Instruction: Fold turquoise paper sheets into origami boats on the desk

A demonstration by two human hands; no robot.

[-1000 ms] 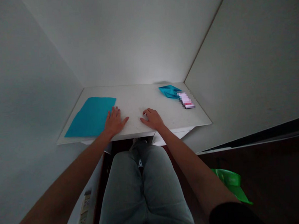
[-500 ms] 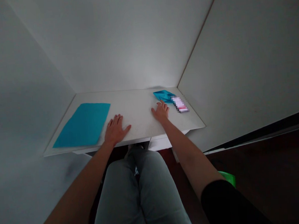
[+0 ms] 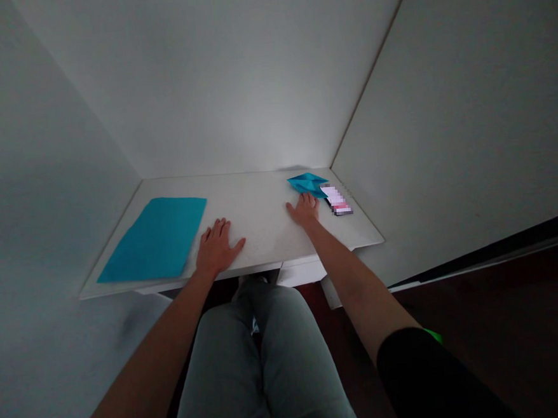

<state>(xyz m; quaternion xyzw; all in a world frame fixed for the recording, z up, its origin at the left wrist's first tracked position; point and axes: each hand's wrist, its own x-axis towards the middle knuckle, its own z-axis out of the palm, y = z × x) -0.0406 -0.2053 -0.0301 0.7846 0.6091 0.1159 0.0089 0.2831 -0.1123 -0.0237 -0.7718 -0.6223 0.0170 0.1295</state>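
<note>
My left hand (image 3: 216, 246) lies flat on the white table (image 3: 256, 223), fingers spread and holding nothing. Just left of it is a flat sheet of blue paper (image 3: 157, 240). On the right side, my right hand (image 3: 304, 208) rests on the tabletop with its fingers apart. Its fingertips are at the near edge of a folded blue paper boat (image 3: 307, 183); whether they touch it I cannot tell. A phone (image 3: 337, 200) with a blurred-out screen lies beside the folded paper, to the right of that hand.
White walls (image 3: 231, 78) close in the table at the back, and a white panel (image 3: 465, 132) stands on the right. Below the table's front edge is a white drawer front (image 3: 302, 271). A green object (image 3: 434, 335) shows partly behind my right sleeve.
My right hand has shifted slightly to the right and its fingers have come down flatter near the folded paper. The left hand stays in place. The view has tilted slightly up.
</note>
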